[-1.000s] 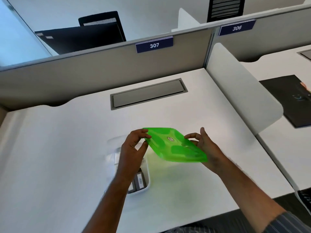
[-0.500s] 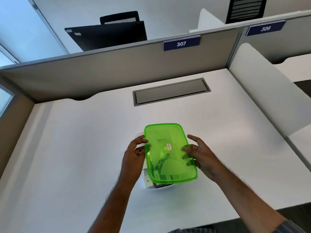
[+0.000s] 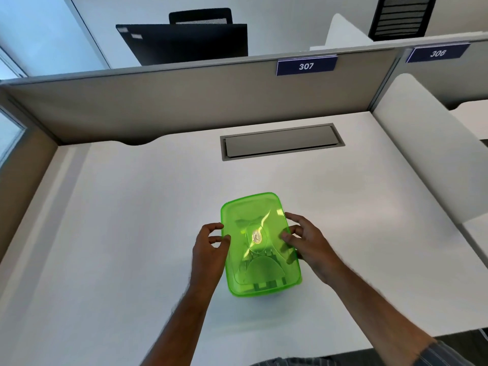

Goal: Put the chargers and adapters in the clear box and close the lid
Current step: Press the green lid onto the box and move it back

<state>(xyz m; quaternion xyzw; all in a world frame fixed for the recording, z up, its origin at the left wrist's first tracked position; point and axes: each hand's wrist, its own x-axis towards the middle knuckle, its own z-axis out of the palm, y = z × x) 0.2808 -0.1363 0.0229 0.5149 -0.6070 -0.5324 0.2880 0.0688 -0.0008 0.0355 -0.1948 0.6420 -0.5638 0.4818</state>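
Note:
A translucent green lid (image 3: 257, 244) lies flat over the clear box, covering it almost entirely, on the white desk (image 3: 132, 233). Dark shapes of chargers and adapters (image 3: 264, 282) show faintly through the lid near its front end. My left hand (image 3: 210, 248) is at the lid's left edge, thumb and fingertips touching the rim. My right hand (image 3: 307, 240) is at the right edge, fingers resting on the lid's top and rim. The box walls are hidden under the lid and my hands.
A grey cable hatch (image 3: 281, 141) is set in the desk behind the box. A beige partition (image 3: 184, 101) with a "307" label (image 3: 306, 66) closes the back. A white side divider (image 3: 417, 154) stands at the right.
The lid went from tilted and held in the air beside the box to lying flat on top of it. My hands shifted from carrying it to resting on its two long edges.

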